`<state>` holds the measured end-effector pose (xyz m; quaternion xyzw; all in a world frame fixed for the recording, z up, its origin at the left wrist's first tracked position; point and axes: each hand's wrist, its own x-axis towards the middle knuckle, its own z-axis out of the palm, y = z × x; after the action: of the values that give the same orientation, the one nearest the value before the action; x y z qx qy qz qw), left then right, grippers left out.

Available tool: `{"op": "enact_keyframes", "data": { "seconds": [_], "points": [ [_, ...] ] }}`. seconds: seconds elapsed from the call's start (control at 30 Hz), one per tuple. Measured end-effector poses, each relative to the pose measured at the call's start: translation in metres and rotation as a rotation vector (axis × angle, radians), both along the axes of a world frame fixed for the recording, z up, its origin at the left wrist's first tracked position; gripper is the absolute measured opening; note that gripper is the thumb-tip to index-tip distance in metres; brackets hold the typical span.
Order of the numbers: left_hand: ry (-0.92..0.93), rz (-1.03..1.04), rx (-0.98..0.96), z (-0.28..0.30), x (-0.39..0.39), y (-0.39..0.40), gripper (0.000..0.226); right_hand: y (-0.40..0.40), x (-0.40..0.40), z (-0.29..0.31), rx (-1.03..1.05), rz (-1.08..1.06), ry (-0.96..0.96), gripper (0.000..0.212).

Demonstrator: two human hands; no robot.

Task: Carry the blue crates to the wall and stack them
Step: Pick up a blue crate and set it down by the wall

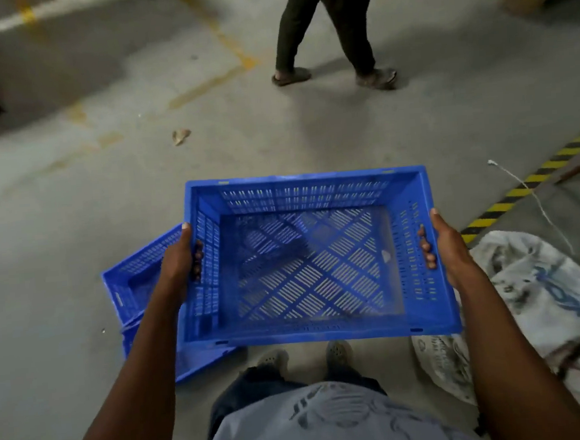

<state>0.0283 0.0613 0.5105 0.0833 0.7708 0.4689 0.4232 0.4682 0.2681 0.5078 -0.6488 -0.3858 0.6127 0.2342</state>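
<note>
One empty blue crate [313, 259] is lifted at frame centre, left hand [178, 265] and right hand [446, 246] curled through its side handles. Another blue crate on the floor [131, 282] waits lower left; no wall or stack shows, so carrying and stacking seem mostly ahead.

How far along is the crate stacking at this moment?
Nothing looks stacked yet, and no wall stack is in view. In hand: an empty blue crate, lifted off the floor, the left hand and right hand each with a grip through a side handle. Left: at least one more crate lies on the floor behind the left arm.
</note>
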Motion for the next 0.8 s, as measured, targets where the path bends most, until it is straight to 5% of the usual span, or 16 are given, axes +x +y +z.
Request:
{"op": "enact_keyframes", "data": {
  "seconds": [0.4,0.8],
  "points": [
    [0.038,-0.555,0.016,0.030,0.012,0.077,0.060,-0.195,0.044,0.009,-0.038,-0.599,0.008,0.057],
    [0.020,-1.259,0.058,0.042,0.162,0.078,0.063,-0.478,0.047,0.020,-0.005,-1.258,0.060,0.057]
  ]
}}
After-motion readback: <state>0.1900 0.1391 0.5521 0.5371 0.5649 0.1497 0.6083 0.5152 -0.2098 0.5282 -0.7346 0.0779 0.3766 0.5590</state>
